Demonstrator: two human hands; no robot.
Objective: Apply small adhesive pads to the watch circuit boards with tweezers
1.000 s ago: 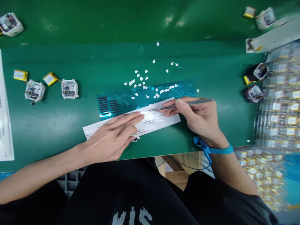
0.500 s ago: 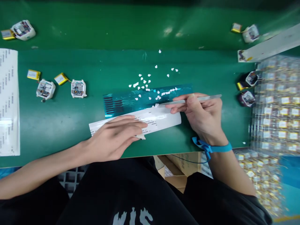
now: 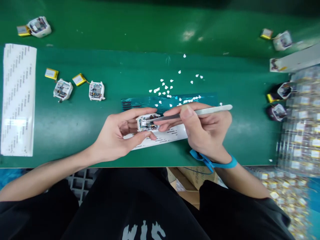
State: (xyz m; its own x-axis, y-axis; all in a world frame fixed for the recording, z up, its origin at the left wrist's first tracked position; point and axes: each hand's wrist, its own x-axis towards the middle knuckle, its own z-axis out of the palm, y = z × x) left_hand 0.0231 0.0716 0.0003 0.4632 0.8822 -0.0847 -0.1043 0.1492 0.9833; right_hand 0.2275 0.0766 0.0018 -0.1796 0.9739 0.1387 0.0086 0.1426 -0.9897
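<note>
Between the thumb and fingers of my left hand (image 3: 117,133) is a white watch-like housing (image 3: 143,124), its inner circuitry facing up. My right hand (image 3: 205,128) pinches metal tweezers (image 3: 200,112), whose tips reach into the open housing. Whether the tips hold anything is too small to tell. Beneath both hands lies a white label sheet (image 3: 165,136) with printed text, partly covered. Behind it, a blue translucent film strip (image 3: 210,98) shows. Small white round stickers (image 3: 166,87) are scattered over and beyond the film. A blue wrist strap (image 3: 225,164) circles my right wrist.
Two white housings (image 3: 96,90) with yellow batteries (image 3: 79,79) stand at left, near another label sheet (image 3: 18,100). More housings sit at the far corners. At right are a dark housing, a purple housing (image 3: 277,112) and stacked clear trays (image 3: 302,133). The table edge (image 3: 150,166) is close to my body.
My left hand has come off the label sheet and turned up the white housing. The tweezers have moved from the sheet's edge to the housing. The view has shifted slightly.
</note>
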